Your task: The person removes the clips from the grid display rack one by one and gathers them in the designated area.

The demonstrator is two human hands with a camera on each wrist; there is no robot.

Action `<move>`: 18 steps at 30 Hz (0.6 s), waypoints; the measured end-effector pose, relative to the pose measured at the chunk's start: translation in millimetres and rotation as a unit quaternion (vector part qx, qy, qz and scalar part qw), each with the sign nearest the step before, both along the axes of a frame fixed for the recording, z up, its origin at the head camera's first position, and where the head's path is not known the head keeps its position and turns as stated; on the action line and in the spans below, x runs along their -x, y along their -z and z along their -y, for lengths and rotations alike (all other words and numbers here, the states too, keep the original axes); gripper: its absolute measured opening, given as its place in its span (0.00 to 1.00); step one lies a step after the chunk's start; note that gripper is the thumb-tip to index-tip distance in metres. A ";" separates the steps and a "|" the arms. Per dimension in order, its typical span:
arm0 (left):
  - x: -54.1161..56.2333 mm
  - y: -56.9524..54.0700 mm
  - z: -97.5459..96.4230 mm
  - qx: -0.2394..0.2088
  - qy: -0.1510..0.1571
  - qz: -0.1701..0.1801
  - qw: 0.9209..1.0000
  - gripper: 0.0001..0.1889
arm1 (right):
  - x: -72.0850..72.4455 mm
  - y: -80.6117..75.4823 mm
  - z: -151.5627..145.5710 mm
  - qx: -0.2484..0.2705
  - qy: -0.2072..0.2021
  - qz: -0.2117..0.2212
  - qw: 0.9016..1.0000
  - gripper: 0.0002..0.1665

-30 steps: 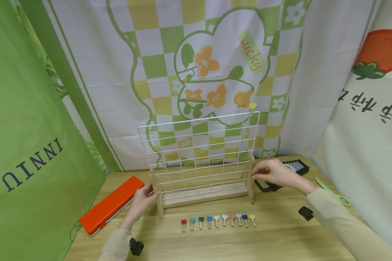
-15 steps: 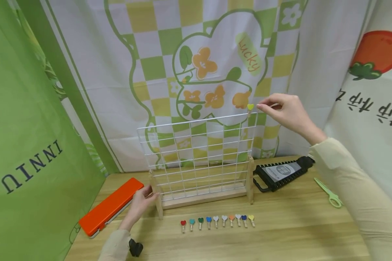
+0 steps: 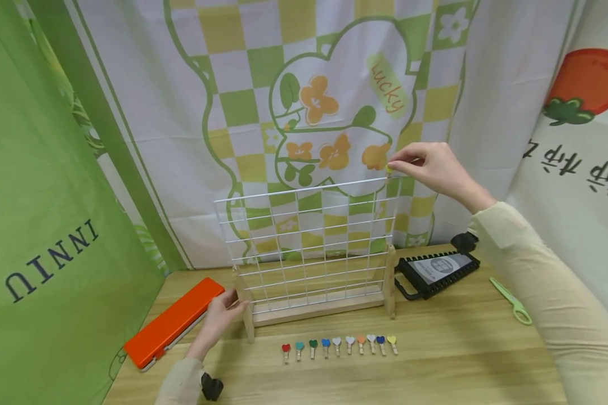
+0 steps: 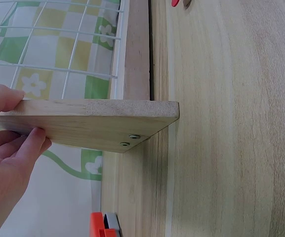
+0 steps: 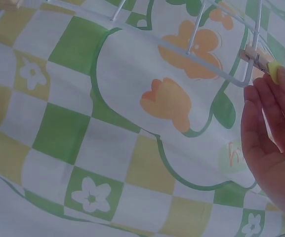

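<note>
A white wire grid (image 3: pixel 311 244) stands upright in a wooden stand (image 3: pixel 319 311) on the table. My right hand (image 3: pixel 438 169) is at the grid's upper right corner, thumb and fingers pinching a small clothespin with a yellow heart (image 5: pixel 273 73). In the right wrist view the clothespin's wooden jaws sit on the corner wire. My left hand (image 3: pixel 222 316) grips the stand's left upright (image 4: pixel 90 107), thumb on one face and fingers on the other. Before the stand lies a row of several mini clothespins (image 3: pixel 326 347) with coloured hearts, red at the left end, yellow at the right.
An orange case (image 3: pixel 174 320) lies left of the stand. To the right are a black rack-like tool with a grey label (image 3: pixel 438 267) and light green scissors (image 3: pixel 512 301). Patterned curtains (image 3: pixel 334 112) hang close behind the grid and at both sides.
My right hand rose from beside the stand's right upright to the grid's top corner, then closed on the yellow heart clothespin there. My left hand has stayed on the left upright.
</note>
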State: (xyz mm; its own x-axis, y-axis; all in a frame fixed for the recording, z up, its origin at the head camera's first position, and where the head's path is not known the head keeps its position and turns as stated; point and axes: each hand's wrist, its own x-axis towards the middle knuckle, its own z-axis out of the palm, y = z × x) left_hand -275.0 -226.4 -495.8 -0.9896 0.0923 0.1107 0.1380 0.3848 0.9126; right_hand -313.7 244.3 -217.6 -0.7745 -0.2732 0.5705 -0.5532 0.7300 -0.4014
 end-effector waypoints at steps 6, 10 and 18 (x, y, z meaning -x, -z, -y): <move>-0.5 -1.0 -0.4 0.000 0.000 0.001 1.000 0.27 | -1.1 1.4 0.6 0.020 -0.008 -0.005 1.000 0.06; -0.3 -0.5 -0.2 0.002 -0.002 -0.002 1.000 0.27 | -0.4 3.9 2.0 0.031 -0.012 -0.024 0.999 0.05; 0.4 -0.1 1.5 0.003 0.000 -0.001 1.000 0.28 | -1.1 8.4 4.0 0.053 -0.011 -0.046 0.997 0.04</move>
State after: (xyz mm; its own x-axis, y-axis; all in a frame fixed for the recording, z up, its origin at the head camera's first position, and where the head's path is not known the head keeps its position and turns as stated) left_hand -275.4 -227.9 -495.7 -0.9893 0.0927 0.1125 0.1401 0.3899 0.9101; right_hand -312.6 240.2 -226.0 -0.7115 -0.2239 0.6661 -0.6069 0.6735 -0.4220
